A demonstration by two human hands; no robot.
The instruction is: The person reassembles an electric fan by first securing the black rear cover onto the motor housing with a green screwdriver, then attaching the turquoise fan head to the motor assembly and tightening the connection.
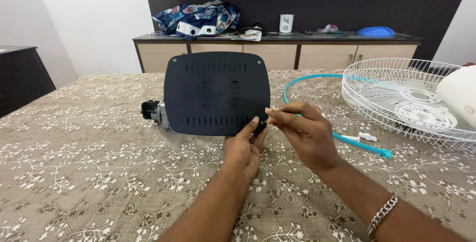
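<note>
A dark, rounded-rectangular back cover [216, 93] with rows of vent slots stands upright on the patterned tablecloth [84, 172]. My left hand [244, 148] grips its lower right edge from below, thumb against the panel. My right hand [303, 133] is at the same lower right corner, thumb and forefinger pinched together near a screw hole; whether a small part is between them is too small to tell. A grey and black motor part [154, 111] sticks out behind the cover's left side.
A white wire fan guard [396, 98] lies at the right, with a white rounded fan part [458, 93] on it. A turquoise ring [317, 79] curves behind my right hand. A sideboard [277, 51] with cloth and small items stands at the back.
</note>
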